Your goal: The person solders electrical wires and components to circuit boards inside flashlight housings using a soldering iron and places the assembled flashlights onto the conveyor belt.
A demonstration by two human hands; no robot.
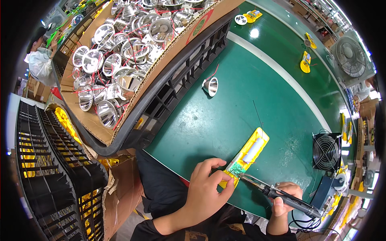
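My left hand point(210, 186) pinches the near end of a long yellow plastic housing point(262, 134), which lies slanted on the green table. Inside the housing sit a white cylindrical cell point(254, 150) and a small green circuit board point(236, 168). A thin dark wire sticks up from its far end. My right hand point(284, 197) is closed around the black handle of a soldering iron point(296, 204), its metal tip at the board beside my left fingertips. Whether the tip touches the board I cannot tell. Farther off, a silver reflector cup point(212, 86) with a red wire lies on the table.
A cardboard-lined black crate point(140, 124) heaped with silver reflector cups point(107, 112) stands at left. Below it are black crates point(44, 160) of yellow parts. A small black fan point(326, 152) stands at right. Yellow pieces point(305, 62) lie on the green conveyor point(277, 44). Other people work farther away.
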